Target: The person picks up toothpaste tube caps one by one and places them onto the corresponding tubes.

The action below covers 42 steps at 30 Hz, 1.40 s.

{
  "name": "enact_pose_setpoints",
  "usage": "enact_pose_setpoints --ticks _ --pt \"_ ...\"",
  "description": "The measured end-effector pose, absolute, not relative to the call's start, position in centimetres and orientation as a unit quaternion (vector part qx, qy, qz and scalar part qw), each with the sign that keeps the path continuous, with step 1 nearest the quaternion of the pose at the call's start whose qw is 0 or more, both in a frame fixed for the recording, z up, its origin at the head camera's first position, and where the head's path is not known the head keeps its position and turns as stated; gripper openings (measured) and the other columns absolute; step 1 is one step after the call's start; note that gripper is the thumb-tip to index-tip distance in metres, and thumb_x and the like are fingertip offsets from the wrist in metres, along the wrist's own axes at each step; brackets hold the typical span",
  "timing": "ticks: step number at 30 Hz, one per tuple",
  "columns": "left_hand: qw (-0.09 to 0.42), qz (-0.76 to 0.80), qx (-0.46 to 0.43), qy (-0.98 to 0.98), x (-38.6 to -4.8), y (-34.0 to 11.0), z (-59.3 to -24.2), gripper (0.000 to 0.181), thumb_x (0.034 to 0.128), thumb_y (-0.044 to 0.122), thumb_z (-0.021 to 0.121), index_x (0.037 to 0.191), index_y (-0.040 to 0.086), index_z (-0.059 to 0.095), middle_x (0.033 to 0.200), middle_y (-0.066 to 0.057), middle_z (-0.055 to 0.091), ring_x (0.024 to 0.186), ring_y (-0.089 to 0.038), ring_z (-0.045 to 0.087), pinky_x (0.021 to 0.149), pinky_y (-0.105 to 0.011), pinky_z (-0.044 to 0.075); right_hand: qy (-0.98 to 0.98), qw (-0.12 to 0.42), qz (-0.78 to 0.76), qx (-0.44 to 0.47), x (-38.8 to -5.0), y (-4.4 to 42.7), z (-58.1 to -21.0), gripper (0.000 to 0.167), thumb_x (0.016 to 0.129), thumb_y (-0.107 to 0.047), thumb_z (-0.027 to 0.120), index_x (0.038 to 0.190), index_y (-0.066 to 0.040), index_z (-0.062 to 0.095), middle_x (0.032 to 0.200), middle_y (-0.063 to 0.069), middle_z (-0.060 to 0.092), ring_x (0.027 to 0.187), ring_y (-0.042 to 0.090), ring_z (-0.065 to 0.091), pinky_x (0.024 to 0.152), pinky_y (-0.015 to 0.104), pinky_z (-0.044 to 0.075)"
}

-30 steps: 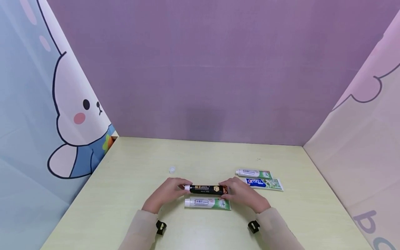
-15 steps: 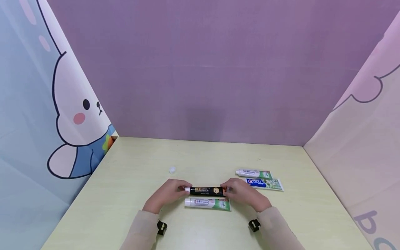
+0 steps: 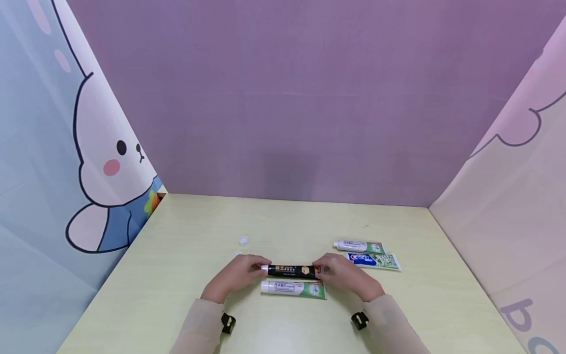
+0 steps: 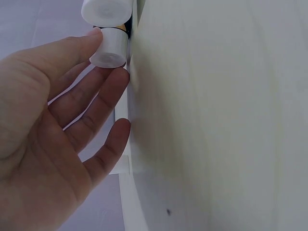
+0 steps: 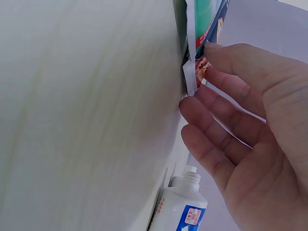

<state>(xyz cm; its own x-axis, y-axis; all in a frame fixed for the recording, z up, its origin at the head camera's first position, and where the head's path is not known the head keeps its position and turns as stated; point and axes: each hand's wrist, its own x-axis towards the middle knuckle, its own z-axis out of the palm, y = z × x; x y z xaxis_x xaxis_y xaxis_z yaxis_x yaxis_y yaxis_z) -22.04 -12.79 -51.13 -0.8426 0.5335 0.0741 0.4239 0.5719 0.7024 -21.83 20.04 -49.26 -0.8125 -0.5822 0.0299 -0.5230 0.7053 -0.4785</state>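
A black toothpaste tube (image 3: pixel 289 271) with gold lettering lies crosswise on the table, its cap end to the left. My left hand (image 3: pixel 239 274) holds it at the white cap (image 4: pixel 109 50), thumb on one side and fingers on the other. At the opposite end, the right hand (image 3: pixel 346 276) pinches the flat tail (image 5: pixel 195 77) between thumb and fingers. Just on the near side, parallel to it, is a white and green toothpaste tube (image 3: pixel 292 288) with its own white cap (image 4: pixel 107 11). The left wrist view has both caps side by side.
Farther right lie a smaller white and green tube (image 3: pixel 359 246) and a blue, white and green Crest tube (image 3: pixel 373 260). A bare threaded nozzle (image 5: pixel 186 180) shows in the right wrist view. One loose white cap (image 3: pixel 243 241) is at the back left. A purple wall (image 3: pixel 283 123) bounds the table.
The black tube has shifted slightly toward the person, closer to the white and green tube, with both hands holding its ends. The other tubes and the loose cap stay put.
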Motion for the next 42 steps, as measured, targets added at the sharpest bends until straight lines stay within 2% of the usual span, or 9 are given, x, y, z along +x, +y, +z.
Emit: enact_pose_setpoints --ticks 8,14,21,29,34,38,42 --pt "0.077 0.381 0.27 0.881 -21.8 -12.9 -50.7 0.028 0.0973 0.013 0.067 0.125 0.006 0.069 0.117 -0.007 0.069 0.096 -0.016 0.065 0.087 -0.037 0.054 0.922 0.057 -0.242 -0.297 -21.7 20.1 -49.1 0.029 0.093 -0.01 0.07 0.121 -0.003 0.071 0.107 0.002 0.068 0.091 0.013 0.062 0.078 0.03 0.054" --pt "0.085 0.386 0.263 0.88 -21.9 -13.1 -50.7 0.029 0.0984 0.015 0.066 0.127 0.008 0.067 0.122 -0.005 0.066 0.1 -0.018 0.065 0.087 -0.035 0.054 0.919 0.049 -0.255 -0.298 -21.6 20.7 -48.6 0.027 0.095 -0.009 0.067 0.121 -0.002 0.069 0.117 0.007 0.067 0.101 0.021 0.065 0.084 0.034 0.056" --pt "0.08 0.389 0.267 0.878 -21.9 -13.2 -50.2 0.029 0.0996 0.016 0.064 0.128 0.009 0.066 0.124 -0.006 0.065 0.1 -0.018 0.066 0.084 -0.032 0.055 0.926 0.031 -0.238 -0.291 -21.3 21.9 -47.5 0.028 0.098 -0.016 0.065 0.124 -0.004 0.068 0.124 0.01 0.067 0.102 0.024 0.066 0.087 0.038 0.055" --pt "0.079 0.39 0.269 0.877 -21.8 -13.3 -49.6 0.029 0.1018 0.018 0.061 0.129 0.009 0.065 0.126 -0.004 0.064 0.102 -0.019 0.065 0.084 -0.035 0.055 0.929 -0.038 -0.208 -0.303 -21.3 23.7 -46.9 0.026 0.092 -0.009 0.071 0.117 -0.003 0.071 0.122 0.013 0.067 0.114 0.034 0.061 0.098 0.049 0.049" --pt "0.072 0.384 0.277 0.878 -21.7 -13.4 -49.3 0.03 0.1025 0.018 0.06 0.129 0.006 0.065 0.127 -0.006 0.064 0.102 -0.022 0.064 0.084 -0.039 0.054 0.937 -0.057 -0.196 -0.283 -21.5 25.1 -46.7 0.025 0.091 -0.009 0.073 0.116 -0.003 0.072 0.12 0.011 0.068 0.117 0.036 0.059 0.099 0.052 0.047" --pt "0.067 0.375 0.279 0.882 -21.7 -13.5 -49.0 0.029 0.1027 0.02 0.06 0.129 0.009 0.065 0.126 -0.005 0.064 0.102 -0.021 0.064 0.085 -0.039 0.054 0.943 -0.061 -0.186 -0.268 -21.7 26.4 -46.6 0.029 0.09 -0.009 0.074 0.118 -0.004 0.071 0.119 0.011 0.068 0.114 0.035 0.06 0.098 0.055 0.047" --pt "0.069 0.37 0.279 0.884 -21.5 -13.6 -48.7 0.029 0.1028 0.021 0.06 0.129 0.009 0.065 0.127 -0.005 0.064 0.102 -0.02 0.064 0.086 -0.038 0.054 0.952 -0.039 -0.184 -0.241 -21.8 27.4 -46.5 0.033 0.091 -0.011 0.074 0.122 -0.004 0.07 0.122 0.014 0.066 0.118 0.039 0.057 0.1 0.06 0.043"
